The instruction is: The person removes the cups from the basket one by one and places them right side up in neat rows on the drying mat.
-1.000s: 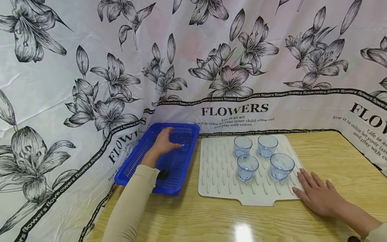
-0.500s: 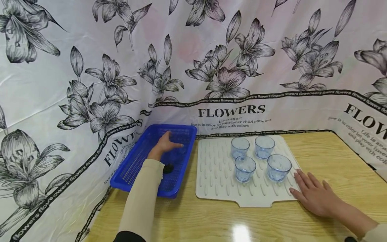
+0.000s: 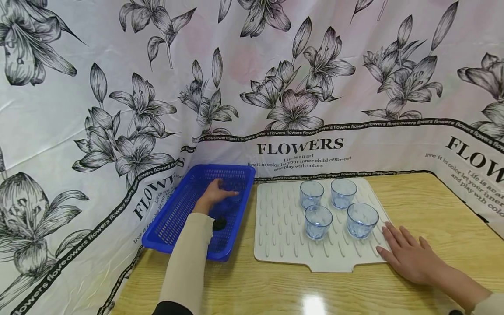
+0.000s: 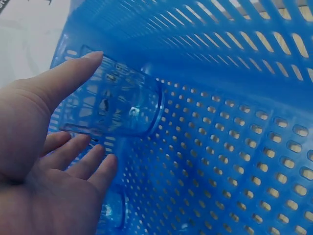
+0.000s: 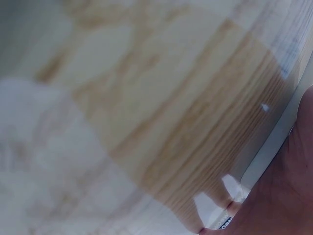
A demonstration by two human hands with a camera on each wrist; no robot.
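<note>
My left hand (image 3: 214, 194) reaches down into a blue plastic basket (image 3: 232, 238), its thumb and fingers spread apart. In the left wrist view, a clear drinking glass (image 4: 115, 100) leans or stands inside the basket, between that hand's thumb (image 4: 73, 73) and its loosely extended fingers. The fingertips are right at the glass's rim. Part of a second glass (image 4: 113, 209) shows below. My right hand (image 3: 413, 253) lies flat at the right edge of a white ribbed drying mat (image 3: 275, 218), fingers straight, fingertips at the edge.
Several bluish glasses stand upright on the mat's right half, including a front glass (image 3: 318, 224) and a front right glass (image 3: 362, 222). A flower-printed cloth (image 3: 220, 109) hangs behind and to the left. The wooden table (image 3: 252, 288) extends in front.
My left hand has settled slightly lower inside the basket, thumb and fingers still spread. The head view has shifted a little. My right hand and the glasses on the mat stay put.
</note>
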